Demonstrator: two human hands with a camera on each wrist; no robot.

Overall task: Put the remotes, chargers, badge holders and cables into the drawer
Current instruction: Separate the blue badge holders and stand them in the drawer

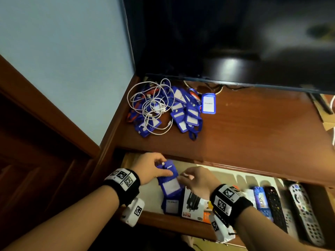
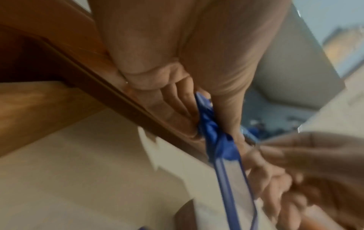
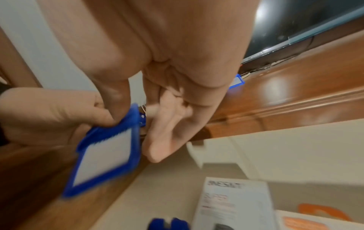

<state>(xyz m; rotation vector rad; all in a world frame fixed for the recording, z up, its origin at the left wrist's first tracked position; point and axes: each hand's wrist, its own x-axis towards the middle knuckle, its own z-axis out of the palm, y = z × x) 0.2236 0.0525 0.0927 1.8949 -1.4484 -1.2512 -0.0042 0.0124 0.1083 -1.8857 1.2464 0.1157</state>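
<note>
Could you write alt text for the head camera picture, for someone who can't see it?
Over an open drawer, the left hand holds a blue badge holder while the right hand hovers beside it. More badge holders and white cables lie piled on the wooden top above.

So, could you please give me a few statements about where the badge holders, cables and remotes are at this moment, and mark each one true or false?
1. The left hand holds a blue badge holder over the open drawer. True.
2. The white cables already lie in the drawer. False: they are tangled on the wooden top, over a pile of badge holders.
3. Remotes lie at the drawer's right end. True.
4. The right hand grips a remote. False: it is beside the held badge holder, with nothing visibly gripped in it.
5. The drawer is closed. False: it is pulled out.
</note>
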